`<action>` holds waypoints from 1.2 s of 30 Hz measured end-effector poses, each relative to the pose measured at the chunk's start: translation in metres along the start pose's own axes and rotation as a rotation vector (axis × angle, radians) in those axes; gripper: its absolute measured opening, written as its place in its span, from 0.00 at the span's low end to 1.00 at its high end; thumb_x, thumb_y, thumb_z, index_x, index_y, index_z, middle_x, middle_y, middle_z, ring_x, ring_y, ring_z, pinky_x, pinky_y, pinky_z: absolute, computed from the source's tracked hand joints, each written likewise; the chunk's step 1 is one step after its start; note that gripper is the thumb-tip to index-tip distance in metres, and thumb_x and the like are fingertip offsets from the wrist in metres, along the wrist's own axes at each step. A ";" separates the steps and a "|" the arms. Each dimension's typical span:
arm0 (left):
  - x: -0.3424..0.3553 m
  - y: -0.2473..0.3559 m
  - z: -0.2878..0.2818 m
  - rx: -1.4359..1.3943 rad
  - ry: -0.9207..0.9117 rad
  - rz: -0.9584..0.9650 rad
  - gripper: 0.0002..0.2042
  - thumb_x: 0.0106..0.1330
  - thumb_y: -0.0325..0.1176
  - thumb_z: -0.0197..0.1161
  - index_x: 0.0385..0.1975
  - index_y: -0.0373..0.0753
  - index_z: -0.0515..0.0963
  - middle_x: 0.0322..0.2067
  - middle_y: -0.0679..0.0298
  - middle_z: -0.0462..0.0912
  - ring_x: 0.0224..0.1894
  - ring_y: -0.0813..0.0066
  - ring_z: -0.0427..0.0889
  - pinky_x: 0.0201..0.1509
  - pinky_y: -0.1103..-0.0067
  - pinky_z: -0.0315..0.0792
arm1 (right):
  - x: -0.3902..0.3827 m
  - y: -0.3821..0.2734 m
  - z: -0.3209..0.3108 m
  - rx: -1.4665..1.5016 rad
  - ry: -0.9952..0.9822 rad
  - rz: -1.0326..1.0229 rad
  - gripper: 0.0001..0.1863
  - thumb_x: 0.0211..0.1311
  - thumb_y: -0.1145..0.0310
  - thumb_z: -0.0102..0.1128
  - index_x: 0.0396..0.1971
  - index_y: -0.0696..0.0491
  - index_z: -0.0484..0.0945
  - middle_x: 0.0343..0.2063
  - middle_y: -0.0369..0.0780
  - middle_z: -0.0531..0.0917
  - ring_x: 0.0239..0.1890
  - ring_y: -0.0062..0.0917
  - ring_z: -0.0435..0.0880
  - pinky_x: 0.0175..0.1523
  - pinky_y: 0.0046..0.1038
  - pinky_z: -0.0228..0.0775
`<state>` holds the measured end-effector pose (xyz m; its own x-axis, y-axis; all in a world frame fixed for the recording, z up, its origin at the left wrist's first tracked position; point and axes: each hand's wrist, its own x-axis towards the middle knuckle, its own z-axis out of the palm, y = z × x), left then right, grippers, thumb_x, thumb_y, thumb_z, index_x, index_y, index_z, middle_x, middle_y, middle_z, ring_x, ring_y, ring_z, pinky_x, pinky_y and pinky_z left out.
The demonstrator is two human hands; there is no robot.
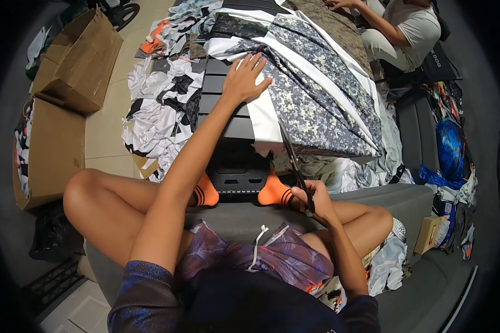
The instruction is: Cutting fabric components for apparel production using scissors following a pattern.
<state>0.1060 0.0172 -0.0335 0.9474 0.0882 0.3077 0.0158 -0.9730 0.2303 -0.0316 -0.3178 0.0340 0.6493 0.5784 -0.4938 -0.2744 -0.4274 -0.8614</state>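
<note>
My left hand [243, 83] lies flat with fingers spread on the fabric, over its white border [264, 115]. The fabric [308, 108] is printed in a grey, black and white pixel camouflage and drapes over a black slatted table [212, 87]. My right hand [311, 198], lower and to the right, is closed around the handles of long dark scissors [293, 155]. Their blades point up and away from me and reach the near edge of the fabric, along the line between white border and print. Whether the blade tips are apart is hard to make out.
Heaps of white and black fabric scraps [158, 119] lie left of the table. Cardboard boxes [55, 150] stand further left. At the far right a person [403, 33] sits beside brown fabric [322, 22]. A grey couch [372, 194] is under me.
</note>
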 end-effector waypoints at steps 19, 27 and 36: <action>0.001 0.003 -0.005 0.017 0.012 -0.005 0.33 0.68 0.59 0.44 0.68 0.48 0.61 0.70 0.64 0.55 0.73 0.64 0.51 0.74 0.64 0.43 | 0.018 0.000 -0.005 0.072 -0.052 0.000 0.23 0.61 0.49 0.62 0.17 0.51 0.70 0.11 0.30 0.71 0.13 0.11 0.70 0.17 0.17 0.57; 0.002 0.003 -0.002 0.043 0.005 -0.018 0.33 0.68 0.60 0.43 0.69 0.49 0.59 0.71 0.63 0.55 0.73 0.64 0.50 0.74 0.63 0.42 | 0.017 -0.008 0.000 0.076 -0.030 0.012 0.24 0.63 0.51 0.62 0.16 0.53 0.70 0.11 0.32 0.73 0.13 0.14 0.72 0.18 0.18 0.59; 0.004 0.002 -0.001 0.055 -0.038 -0.012 0.33 0.68 0.60 0.43 0.69 0.49 0.59 0.70 0.63 0.56 0.73 0.63 0.51 0.73 0.64 0.44 | 0.013 -0.014 -0.002 0.053 -0.026 0.082 0.22 0.62 0.54 0.64 0.16 0.54 0.71 0.12 0.33 0.74 0.13 0.13 0.72 0.18 0.18 0.58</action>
<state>0.1097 0.0156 -0.0309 0.9585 0.0927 0.2697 0.0436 -0.9822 0.1828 -0.0176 -0.3061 0.0396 0.6042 0.5611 -0.5657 -0.3640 -0.4371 -0.8224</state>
